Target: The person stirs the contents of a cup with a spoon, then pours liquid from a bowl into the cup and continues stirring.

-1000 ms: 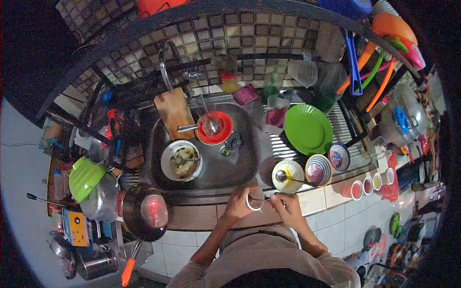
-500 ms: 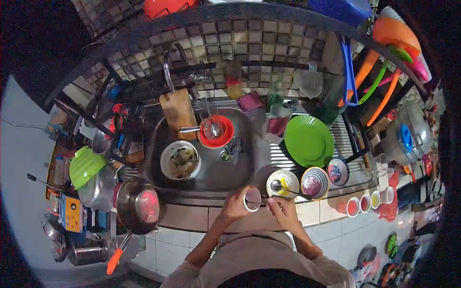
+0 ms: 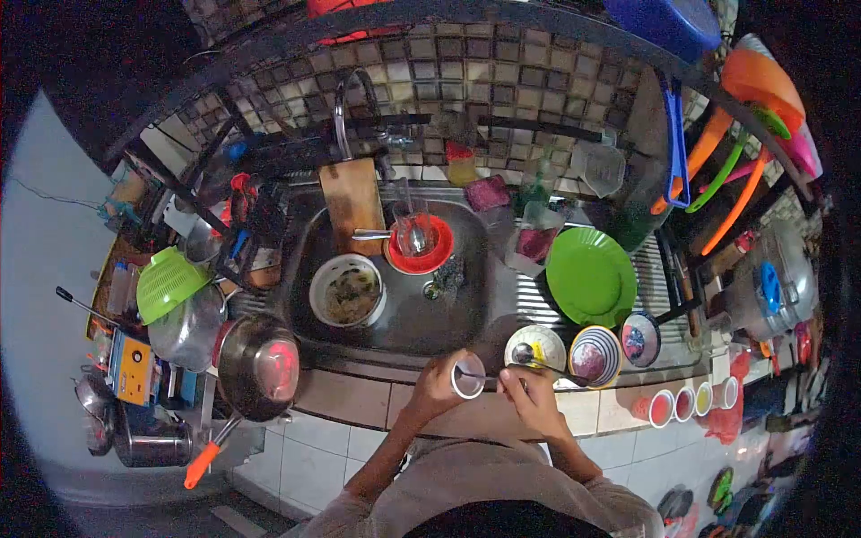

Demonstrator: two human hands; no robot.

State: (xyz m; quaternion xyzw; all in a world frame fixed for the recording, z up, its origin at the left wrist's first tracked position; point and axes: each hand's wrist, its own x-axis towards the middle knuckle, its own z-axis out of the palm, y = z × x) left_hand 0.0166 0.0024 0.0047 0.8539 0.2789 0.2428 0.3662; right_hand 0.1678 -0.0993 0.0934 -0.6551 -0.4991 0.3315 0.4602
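Observation:
My left hand is wrapped round a small white cup, its mouth tilted toward me. In my right hand, fingers closed, is a spoon whose far end reaches inside the cup. Both hands are above the counter's front edge. Just beyond my right hand stands a white bowl with something yellow in it and another spoon. Beside it are a striped bowl holding pink stuff and a smaller bowl. What the cup contains I cannot make out.
In the sink sit a white pot with murky contents, a red bowl and a wooden board. A green plate lies on the drainer. Several filled cups line the right counter; a pan is at left.
The view has shifted, so the sink and counter appear slightly further right. The spoon now reaches further into the cup. Both hands keep their hold.

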